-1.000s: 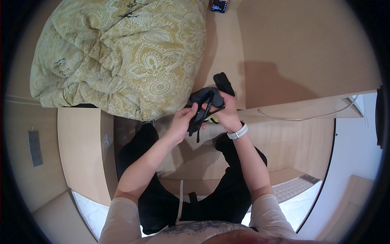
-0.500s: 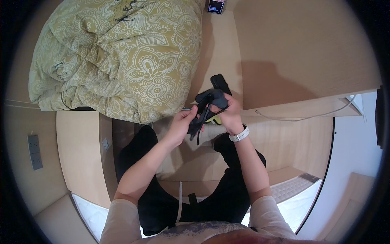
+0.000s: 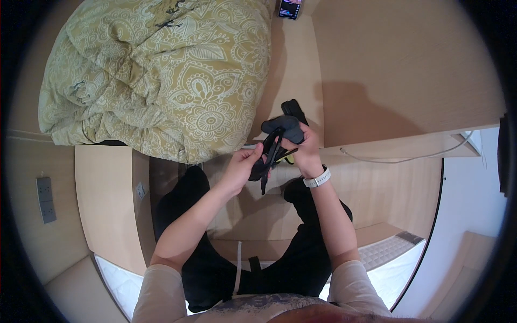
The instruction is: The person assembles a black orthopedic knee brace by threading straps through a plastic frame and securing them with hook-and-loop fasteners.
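Between my hands is a pair of black glasses [image 3: 275,146] with thin dark arms sticking out. My left hand [image 3: 240,168] pinches its near left side, thumb on top. My right hand [image 3: 306,149] is closed on a soft-looking dark grey piece [image 3: 284,128], perhaps a cloth, at the far side of the glasses. My right fingertips are hidden behind it. Just beyond lies a black oblong case-like object [image 3: 293,111] on the light wood surface. A small yellow-green thing [image 3: 290,159] shows partly below the glasses; its kind is unclear.
A bunched yellow-green patterned duvet [image 3: 204,91] fills the far left. A phone [image 3: 290,8] with a lit screen stands at the far edge. Right of my hands are a wooden panel [image 3: 398,70] and a pale cable [image 3: 398,160]. My black-trousered legs [image 3: 188,199] are spread below.
The dark grey piece has shifted slightly and shows more spread above the glasses. The glasses have turned a little; both hands stay nearly in place.
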Demonstrator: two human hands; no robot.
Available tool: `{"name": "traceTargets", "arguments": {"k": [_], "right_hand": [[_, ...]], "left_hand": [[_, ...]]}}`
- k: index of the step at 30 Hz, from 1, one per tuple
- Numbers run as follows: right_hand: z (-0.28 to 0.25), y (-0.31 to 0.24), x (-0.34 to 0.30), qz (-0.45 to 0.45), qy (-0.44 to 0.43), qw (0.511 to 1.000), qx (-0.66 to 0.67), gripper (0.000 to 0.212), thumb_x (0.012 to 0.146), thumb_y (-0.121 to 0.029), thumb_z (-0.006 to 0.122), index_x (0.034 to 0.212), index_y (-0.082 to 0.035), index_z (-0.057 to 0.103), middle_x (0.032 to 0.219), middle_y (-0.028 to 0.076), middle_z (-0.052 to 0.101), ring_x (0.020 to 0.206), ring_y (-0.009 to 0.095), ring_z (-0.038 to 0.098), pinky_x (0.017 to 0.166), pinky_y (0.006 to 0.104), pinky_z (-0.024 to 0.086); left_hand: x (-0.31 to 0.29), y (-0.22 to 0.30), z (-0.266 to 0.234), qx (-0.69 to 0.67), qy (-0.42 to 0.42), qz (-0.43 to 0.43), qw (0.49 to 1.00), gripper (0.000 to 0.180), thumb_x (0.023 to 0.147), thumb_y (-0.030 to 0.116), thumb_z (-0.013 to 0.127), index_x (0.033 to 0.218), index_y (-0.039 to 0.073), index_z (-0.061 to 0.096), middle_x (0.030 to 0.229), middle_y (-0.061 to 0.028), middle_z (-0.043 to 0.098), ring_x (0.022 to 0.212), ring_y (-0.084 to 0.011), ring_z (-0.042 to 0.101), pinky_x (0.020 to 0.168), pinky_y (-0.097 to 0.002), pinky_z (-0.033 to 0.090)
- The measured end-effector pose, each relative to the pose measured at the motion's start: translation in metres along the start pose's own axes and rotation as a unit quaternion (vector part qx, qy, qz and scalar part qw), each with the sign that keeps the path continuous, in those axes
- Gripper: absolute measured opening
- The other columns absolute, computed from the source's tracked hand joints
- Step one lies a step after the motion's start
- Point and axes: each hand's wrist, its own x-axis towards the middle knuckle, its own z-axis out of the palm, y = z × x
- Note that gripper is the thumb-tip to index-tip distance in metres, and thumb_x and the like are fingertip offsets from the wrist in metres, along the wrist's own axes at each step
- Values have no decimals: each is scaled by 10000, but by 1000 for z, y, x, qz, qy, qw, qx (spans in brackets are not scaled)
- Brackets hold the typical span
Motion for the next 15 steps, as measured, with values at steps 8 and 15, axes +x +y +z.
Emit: {"name": "traceTargets", "arguments": {"k": [8,15], "right_hand": [[12,6,-1,34,-1,999,4,269,825,62,697,1083,2,651,955,7,698,855,76,634,765,245,524],[21,6,0,8,46,997,57,213,835,41,715,1033,-4,653,912,-6,683,821,77,626,755,243,518]], "left_hand": [[0,-8,6,-14,45,39,998,533,1018,485,486,958,-19,646,789,-114,685,629,-170,665,533,-287,528],[4,-9,6,-4,9,40,999,563,1022,511,453,949,-15,643,783,-110,679,634,-175,664,546,-288,530]]}}
